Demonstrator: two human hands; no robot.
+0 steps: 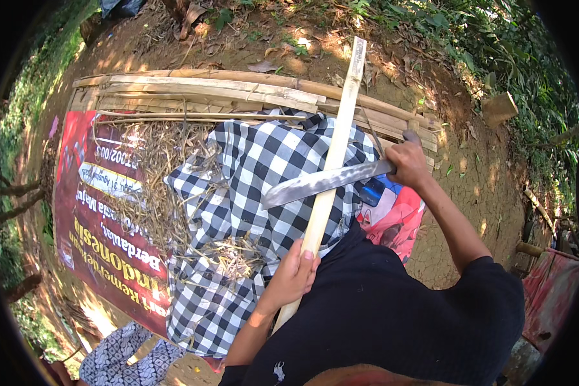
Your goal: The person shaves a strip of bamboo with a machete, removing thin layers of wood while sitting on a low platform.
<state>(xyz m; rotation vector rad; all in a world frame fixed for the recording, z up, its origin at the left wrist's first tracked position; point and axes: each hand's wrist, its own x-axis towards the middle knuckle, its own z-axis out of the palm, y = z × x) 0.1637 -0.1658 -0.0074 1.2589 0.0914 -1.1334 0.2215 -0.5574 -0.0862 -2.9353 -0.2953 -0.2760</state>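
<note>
A long pale split bamboo strip (341, 122) slants up and away from my body. My left hand (293, 276) is closed round its lower part, fingers wrapped over the edge. In my right hand (406, 161) is the handle of a machete (321, 183), gripped in a fist. Its broad grey blade crosses over the strip above my left hand, pointing left; whether the edge touches the bamboo I cannot tell. Beneath both lies a black-and-white checked cloth (257, 154), with thin bamboo shavings (235, 260) scattered on it.
Flat bamboo slats (206, 87) run along the far edge of the low platform. A red printed banner (103, 257) covers its left side, with dry shavings on top. Patterned blue-white cloth (125, 354) shows at lower left. A cut stump (499, 109) stands on the dirt at right.
</note>
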